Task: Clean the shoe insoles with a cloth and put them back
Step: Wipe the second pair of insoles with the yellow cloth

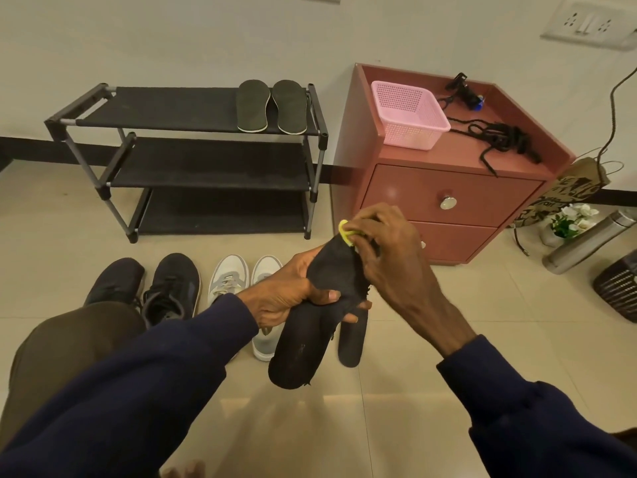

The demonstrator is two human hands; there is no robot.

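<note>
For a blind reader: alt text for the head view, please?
A person's left hand grips a black insole while the right hand presses a yellow cloth to its tip. Two shoe pairs stand on the floor before a rack bearing two more insoles.

matt black insole (312,326), frayed at the edge; yellow cloth (345,232). glossy beige floor (413,339) tiles. rack (193,157) of metal tubes and black fabric shelves. pink perforated plastic basket (408,113). smooth reddish cabinet (448,198), shiny metal knob (448,203). brushed metal flask (586,241).
</note>
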